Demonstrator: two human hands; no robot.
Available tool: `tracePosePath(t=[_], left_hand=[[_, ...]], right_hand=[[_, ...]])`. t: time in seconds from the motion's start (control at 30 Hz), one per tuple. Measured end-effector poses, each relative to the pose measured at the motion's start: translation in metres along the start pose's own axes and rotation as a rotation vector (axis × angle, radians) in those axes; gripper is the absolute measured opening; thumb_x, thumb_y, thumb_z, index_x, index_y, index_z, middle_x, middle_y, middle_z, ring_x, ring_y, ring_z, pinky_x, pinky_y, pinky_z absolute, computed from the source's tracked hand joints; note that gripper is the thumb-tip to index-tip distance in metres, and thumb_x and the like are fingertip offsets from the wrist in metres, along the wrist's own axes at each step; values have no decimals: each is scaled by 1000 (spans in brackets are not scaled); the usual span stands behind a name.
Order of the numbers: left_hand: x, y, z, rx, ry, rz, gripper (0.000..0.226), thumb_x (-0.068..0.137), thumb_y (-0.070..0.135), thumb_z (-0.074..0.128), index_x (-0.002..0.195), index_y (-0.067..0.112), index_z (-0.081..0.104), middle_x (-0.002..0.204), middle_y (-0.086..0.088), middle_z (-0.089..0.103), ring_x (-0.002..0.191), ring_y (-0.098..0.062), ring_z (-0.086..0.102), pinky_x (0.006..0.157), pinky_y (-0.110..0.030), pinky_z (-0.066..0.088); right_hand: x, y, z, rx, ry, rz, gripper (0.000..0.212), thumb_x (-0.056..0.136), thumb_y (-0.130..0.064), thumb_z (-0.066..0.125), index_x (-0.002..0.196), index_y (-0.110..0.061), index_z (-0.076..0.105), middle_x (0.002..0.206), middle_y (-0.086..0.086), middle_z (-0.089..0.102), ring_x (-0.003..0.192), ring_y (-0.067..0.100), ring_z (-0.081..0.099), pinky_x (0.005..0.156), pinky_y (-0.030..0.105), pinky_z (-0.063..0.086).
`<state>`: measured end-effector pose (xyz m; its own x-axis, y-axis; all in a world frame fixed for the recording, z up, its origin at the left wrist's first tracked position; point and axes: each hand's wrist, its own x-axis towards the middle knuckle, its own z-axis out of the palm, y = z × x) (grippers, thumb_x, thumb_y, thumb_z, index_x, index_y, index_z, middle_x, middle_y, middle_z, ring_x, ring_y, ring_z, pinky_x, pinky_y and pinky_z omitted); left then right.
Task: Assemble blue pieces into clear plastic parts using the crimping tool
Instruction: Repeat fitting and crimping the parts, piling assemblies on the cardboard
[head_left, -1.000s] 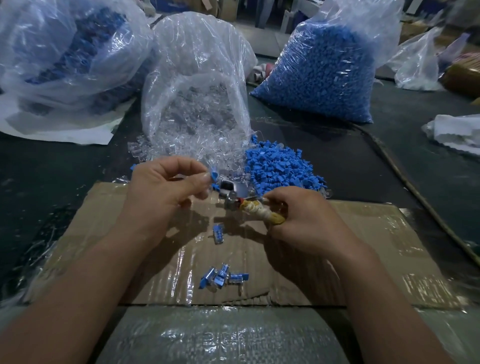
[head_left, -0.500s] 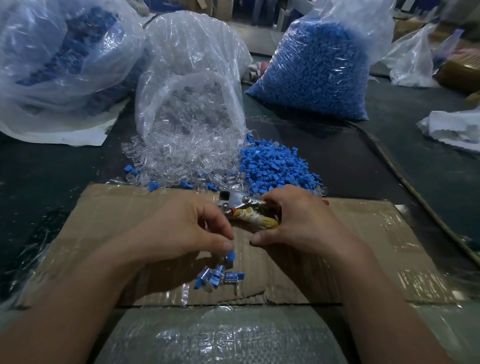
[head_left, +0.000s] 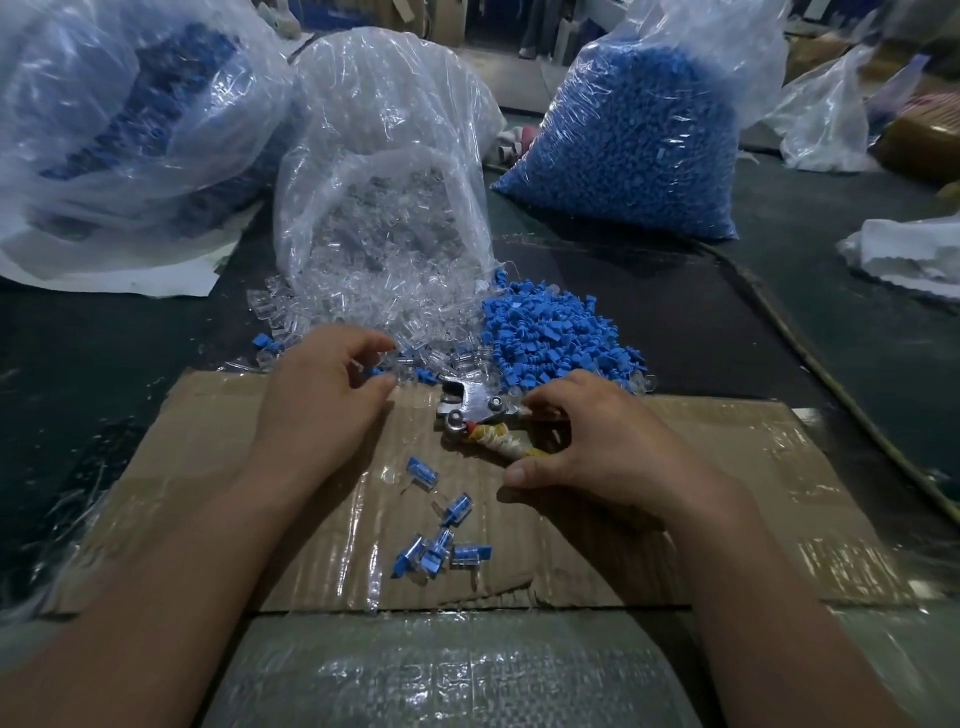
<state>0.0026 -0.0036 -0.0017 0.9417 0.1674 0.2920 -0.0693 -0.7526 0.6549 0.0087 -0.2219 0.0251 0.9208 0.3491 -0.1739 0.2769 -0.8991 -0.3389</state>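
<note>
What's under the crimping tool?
Under the crimping tool, taped cardboard shows beneath the metal head. The right hand grips the wrapped handle, hiding what is under that end.

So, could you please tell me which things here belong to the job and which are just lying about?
Job: crimping tool, blue pieces pile, clear parts bag, assembled pieces, cardboard mat.
Lying about: crumpled white bag, rope.
</note>
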Motion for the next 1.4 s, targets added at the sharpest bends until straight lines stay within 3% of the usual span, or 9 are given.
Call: tracePosePath(t=[0.13, 0.33, 0.43, 0.57, 0.67, 0.8, 0.93, 1.07, 1.4], left_hand=[[4, -5, 6, 157, -121, 28, 40, 86, 23, 62, 125, 26, 56, 100, 2, 48, 87, -9, 42, 79, -26, 35], [4, -5, 6, 153, -123, 41, 12, 84, 23, 64, 95, 19, 66, 91, 3, 53, 85, -13, 48, 76, -29, 38], [2, -3, 3, 39, -65, 14, 2, 83, 21, 65, 82, 22, 64, 77, 11, 54, 74, -5, 52, 68, -21, 37], [-3, 4, -2, -232, 1, -100, 18, 83, 16, 65, 71, 27, 58, 68, 7, 62, 59, 1, 59, 52, -12, 40], [-7, 10, -6, -384, 8, -135, 17, 80, 12, 68, 73, 26, 62, 69, 0, 66, 58, -6, 62, 50, -14, 47], [-12, 17, -6, -502, -48, -116, 22, 79, 5, 67, 74, 27, 65, 67, 3, 66, 57, -1, 61, 51, -8, 47], [-14, 21, -4, -536, -100, -95, 24, 81, 2, 64, 74, 25, 63, 68, 1, 66, 58, -1, 62, 50, -8, 47], [-15, 23, -2, -646, -150, -126, 20, 84, -2, 58, 77, 16, 60, 70, -3, 66, 62, -5, 67, 51, -10, 48], [-16, 25, -2, -686, -157, -136, 18, 86, -2, 55, 79, 15, 58, 72, -3, 66, 62, -5, 66, 51, -13, 49]], right_hand=[[0, -1, -1, 15, 5, 5, 81, 62, -64, 67, 131, -29, 44, 102, -14, 38, 99, 5, 35, 81, 26, 31], [0, -2, -1, 25, 15, 8, 78, 63, -62, 68, 130, -29, 46, 104, -14, 40, 100, 5, 38, 86, 28, 36], [0, -2, -2, 58, 26, 13, 74, 63, -61, 69, 127, -28, 50, 104, -15, 44, 99, 6, 43, 86, 28, 40], [-1, 1, -5, 165, 110, 8, 56, 66, -60, 66, 111, -28, 59, 88, -22, 47, 86, 0, 48, 67, 18, 37], [0, 7, -7, 219, 282, 20, 38, 73, -53, 63, 100, -26, 65, 82, -21, 53, 80, -2, 51, 65, 13, 36], [5, 14, -8, 220, 456, 52, 12, 84, -31, 64, 92, -23, 68, 75, -23, 53, 73, -6, 51, 65, 11, 38], [17, 12, -3, 166, 508, 34, 14, 87, -20, 62, 98, -19, 70, 83, -14, 54, 69, -2, 47, 67, 16, 37], [30, 7, 3, 107, 484, 3, 19, 88, -22, 60, 105, -18, 69, 98, -3, 61, 82, 7, 50, 74, 21, 38], [40, 5, 9, 102, 415, 26, 18, 87, -15, 59, 102, -18, 69, 101, -4, 65, 83, 4, 48, 76, 20, 39]])
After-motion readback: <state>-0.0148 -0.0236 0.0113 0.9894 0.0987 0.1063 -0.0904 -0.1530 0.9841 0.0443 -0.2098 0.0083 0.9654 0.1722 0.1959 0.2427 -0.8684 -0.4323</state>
